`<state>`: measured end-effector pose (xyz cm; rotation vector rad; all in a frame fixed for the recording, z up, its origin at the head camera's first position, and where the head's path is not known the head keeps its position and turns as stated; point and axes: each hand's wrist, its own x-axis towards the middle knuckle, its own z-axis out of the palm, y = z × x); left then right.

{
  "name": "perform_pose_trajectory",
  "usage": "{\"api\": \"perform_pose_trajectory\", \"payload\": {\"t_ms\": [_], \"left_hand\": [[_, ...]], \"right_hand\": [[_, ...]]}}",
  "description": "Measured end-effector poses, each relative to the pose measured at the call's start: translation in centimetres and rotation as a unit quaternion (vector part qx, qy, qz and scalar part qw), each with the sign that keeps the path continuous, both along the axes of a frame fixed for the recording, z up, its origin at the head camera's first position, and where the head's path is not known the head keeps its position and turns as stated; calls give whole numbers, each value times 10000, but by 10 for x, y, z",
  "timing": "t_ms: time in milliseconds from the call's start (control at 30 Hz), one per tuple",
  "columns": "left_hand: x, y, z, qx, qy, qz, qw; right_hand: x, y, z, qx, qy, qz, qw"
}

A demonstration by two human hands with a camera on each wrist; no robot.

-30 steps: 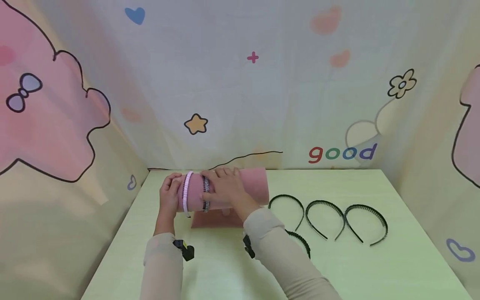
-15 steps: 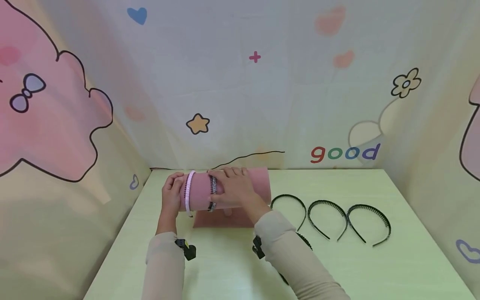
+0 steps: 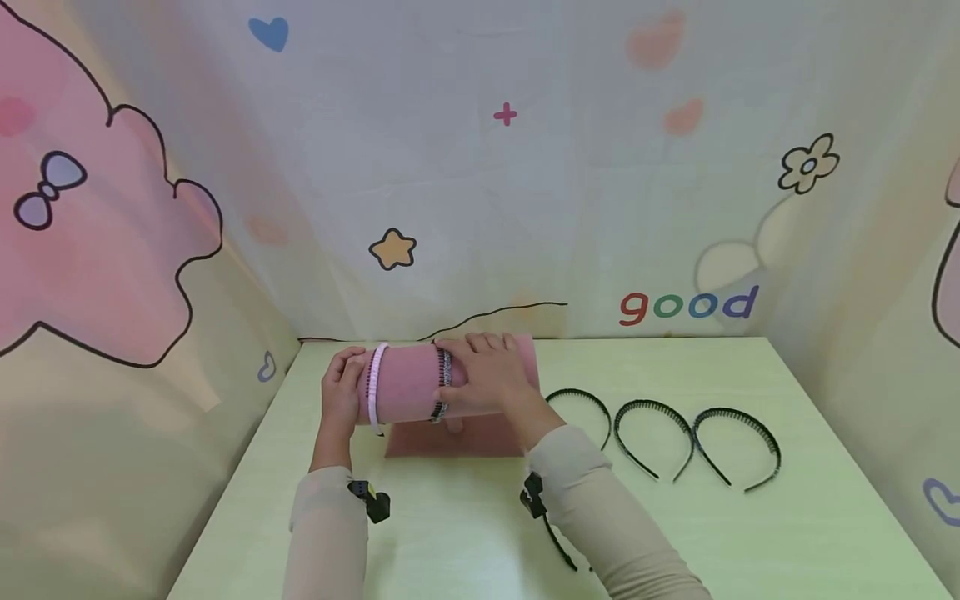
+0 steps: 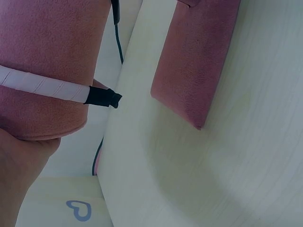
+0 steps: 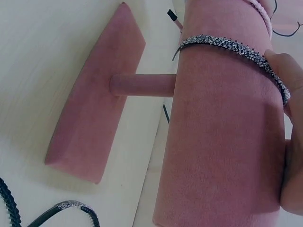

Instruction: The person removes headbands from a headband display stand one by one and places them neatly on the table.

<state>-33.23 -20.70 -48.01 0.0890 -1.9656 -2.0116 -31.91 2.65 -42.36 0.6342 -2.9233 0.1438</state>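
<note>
Bracing one end of the pink roll [image 3: 407, 383], the left hand [image 3: 341, 396] is wrapped over its edge, I'd guess to stop it swinging on the one thin post [image 5: 144, 85]. The right hand [image 3: 487, 375] arches over the roll further along, thumb and forefinger gripping the glitter band [image 5: 222, 43], seemingly so the band sits square around it. The hands are apart, with the lilac band [image 3: 375, 387] between them, just beside the left one. The roll stands near the table's back edge, left of centre, its base [image 3: 442, 443] flat on the table [image 3: 787, 533].

Counting up: one roll, one post, one base, two bands on the roll. Four more lie on the table: three black bands [image 3: 651, 403] in a row, probably spread for easy picking, and a fourth band [image 3: 557, 542] mostly hidden under the right forearm.
</note>
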Motion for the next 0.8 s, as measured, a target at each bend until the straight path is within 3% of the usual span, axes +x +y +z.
{"api": "perform_pose_trajectory", "payload": {"t_ms": [367, 800], "left_hand": [[-2, -1, -2, -19, 50, 10, 10000], [0, 1, -1, 69, 71, -30, 9999]], "right_hand": [[3, 14, 1, -70, 110, -197, 9997], [2, 28, 0, -414, 82, -111, 9990]]}}
